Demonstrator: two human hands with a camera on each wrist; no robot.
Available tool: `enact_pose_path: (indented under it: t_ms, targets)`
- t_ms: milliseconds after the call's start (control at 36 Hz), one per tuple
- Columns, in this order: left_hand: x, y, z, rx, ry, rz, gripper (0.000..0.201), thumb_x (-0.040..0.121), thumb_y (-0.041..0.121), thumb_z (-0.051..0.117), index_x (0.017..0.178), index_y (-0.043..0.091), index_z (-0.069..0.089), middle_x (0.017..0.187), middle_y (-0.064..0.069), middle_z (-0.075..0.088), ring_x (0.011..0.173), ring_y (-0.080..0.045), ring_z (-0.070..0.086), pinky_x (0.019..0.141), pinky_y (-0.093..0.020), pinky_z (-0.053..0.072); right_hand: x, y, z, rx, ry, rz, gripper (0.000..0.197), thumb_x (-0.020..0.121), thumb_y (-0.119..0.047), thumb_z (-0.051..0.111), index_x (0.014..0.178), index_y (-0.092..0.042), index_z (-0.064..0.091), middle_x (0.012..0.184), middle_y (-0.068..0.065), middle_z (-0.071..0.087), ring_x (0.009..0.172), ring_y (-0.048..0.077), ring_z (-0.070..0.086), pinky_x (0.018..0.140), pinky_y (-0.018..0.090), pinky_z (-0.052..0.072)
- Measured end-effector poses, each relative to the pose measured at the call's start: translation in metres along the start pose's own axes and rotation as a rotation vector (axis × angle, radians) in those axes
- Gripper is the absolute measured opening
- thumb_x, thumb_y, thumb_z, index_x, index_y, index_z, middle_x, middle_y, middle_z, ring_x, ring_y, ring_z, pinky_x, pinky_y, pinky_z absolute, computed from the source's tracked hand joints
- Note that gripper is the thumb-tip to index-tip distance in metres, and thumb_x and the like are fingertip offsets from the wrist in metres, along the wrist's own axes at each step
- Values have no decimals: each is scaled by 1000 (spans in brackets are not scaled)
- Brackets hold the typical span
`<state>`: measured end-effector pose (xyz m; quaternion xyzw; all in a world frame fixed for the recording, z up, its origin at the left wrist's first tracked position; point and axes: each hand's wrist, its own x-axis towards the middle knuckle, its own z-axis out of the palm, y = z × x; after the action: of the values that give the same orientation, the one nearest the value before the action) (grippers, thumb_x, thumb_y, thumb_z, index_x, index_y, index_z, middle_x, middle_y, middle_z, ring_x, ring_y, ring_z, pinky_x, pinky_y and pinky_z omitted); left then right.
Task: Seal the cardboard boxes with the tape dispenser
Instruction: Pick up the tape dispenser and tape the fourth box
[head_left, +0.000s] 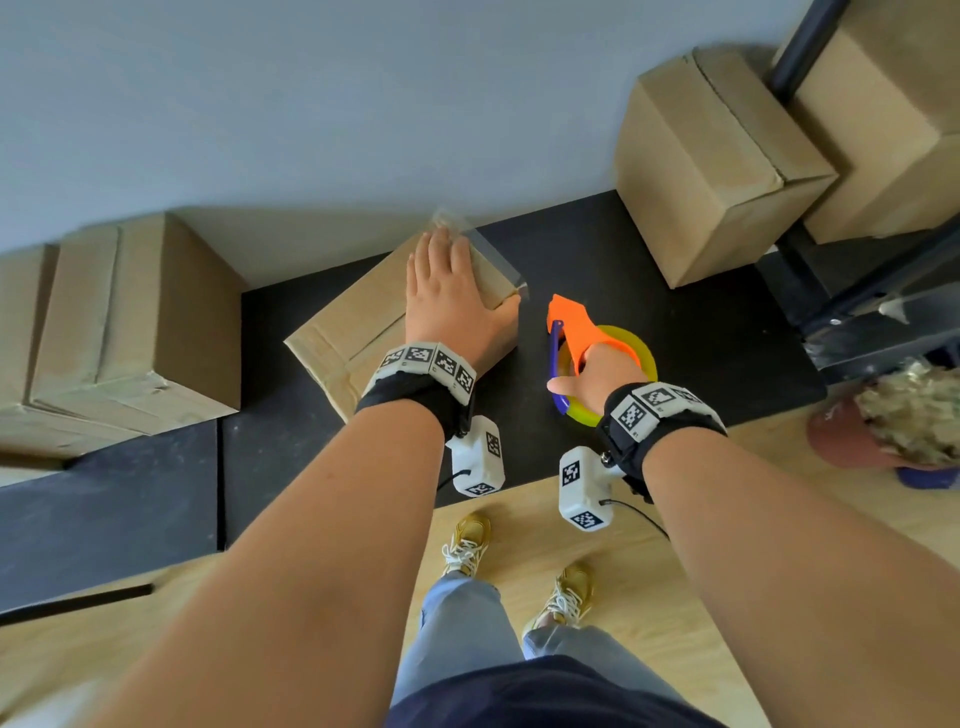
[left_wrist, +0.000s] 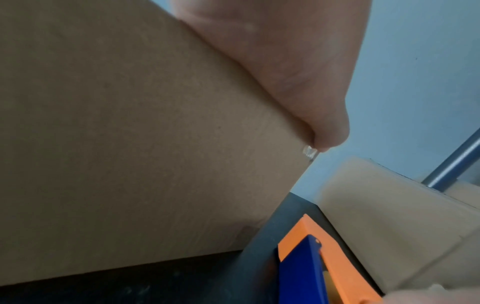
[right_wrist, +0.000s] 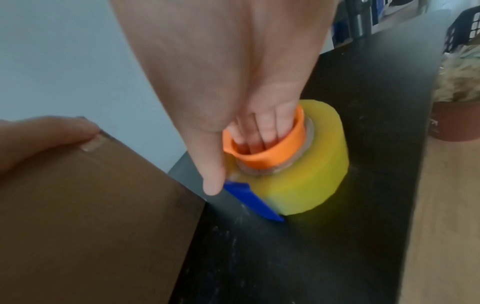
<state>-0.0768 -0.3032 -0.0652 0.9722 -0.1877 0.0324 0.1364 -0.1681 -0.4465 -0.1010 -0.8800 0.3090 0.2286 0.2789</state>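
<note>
A brown cardboard box (head_left: 353, 332) lies at an angle on the black table (head_left: 701, 338). My left hand (head_left: 449, 296) lies flat on its top, fingers straight, thumb (left_wrist: 298, 82) over the box's near right edge (right_wrist: 78, 205). A strip of clear tape (head_left: 493, 254) hangs off the box's far corner. Just right of the box, my right hand (head_left: 597, 371) holds the tape dispenser (head_left: 582, 332): its fingers (right_wrist: 262, 131) reach inside the orange core, and the thumb lies by the blue blade (right_wrist: 249, 197). The yellow-tinted tape roll (right_wrist: 311, 164) rests on the table.
More cardboard boxes stand around: one at the left (head_left: 119, 332) and two stacked at the back right (head_left: 717, 166). A dark metal post (head_left: 805, 47) rises at the right. A potted dried plant (head_left: 904, 421) stands on the wooden floor at right.
</note>
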Motion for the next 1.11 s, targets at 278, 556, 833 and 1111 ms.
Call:
enact_pose_path:
  t_ms: [278, 556, 833, 1111]
  targets:
    - [-19, 8, -9, 115, 25, 123, 45, 85, 48, 49, 119, 19, 53, 121, -1, 51, 111, -23, 44, 98, -37, 34, -22, -4, -44, 204, 276, -94, 25, 96, -14, 50, 118, -13, 62, 119, 8, 64, 110, 28, 60, 87, 31, 44]
    - [-64, -5, -18, 122, 47, 185, 52, 63, 16, 60, 115, 22, 61, 105, -6, 53, 96, -30, 50, 82, -40, 42, -42, -29, -50, 287, 278, -317, 37, 99, -9, 42, 131, -18, 59, 133, 5, 59, 122, 23, 55, 99, 32, 41]
    - [-95, -50, -39, 100, -108, 197, 75, 75, -4, 57, 140, 31, 41, 111, -7, 40, 99, -26, 39, 65, -37, 48, -58, -64, -28, 256, 245, -372, 45, 101, -11, 41, 143, -23, 49, 149, 1, 46, 134, 23, 45, 110, 37, 36]
    - [-107, -111, -54, -5, -78, 106, 69, 79, -5, 55, 140, 27, 46, 132, -5, 40, 126, -24, 32, 86, -35, 47, -75, -100, 1, 156, 166, -318, 46, 95, -4, 38, 135, -19, 55, 134, 5, 60, 124, 28, 54, 103, 41, 45]
